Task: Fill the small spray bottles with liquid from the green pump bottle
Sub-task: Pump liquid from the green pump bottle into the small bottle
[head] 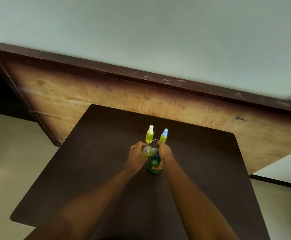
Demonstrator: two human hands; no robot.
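- While the left hand [137, 155] grips a small bottle [146, 151] part-full of yellow liquid, the right hand [164, 152] clutches the green pump bottle [153, 164].
- Two capped spray bottles at 12 o'clock, white-capped [149, 135] and blue-capped [163, 135], both full of yellow.

Dark brown table [92, 179] with rounded corners. Behind its far edge, a large worn wooden board [89, 94] with dark frame, leaning against pale green-grey wall [141, 28]. Beige floor [7, 153] at left. Dim light.

The table [106, 170] is dark brown. Two small bottles hold yellow liquid; one cap [151, 129] is white, one cap [165, 132] blue. The pump bottle [153, 163] is green.
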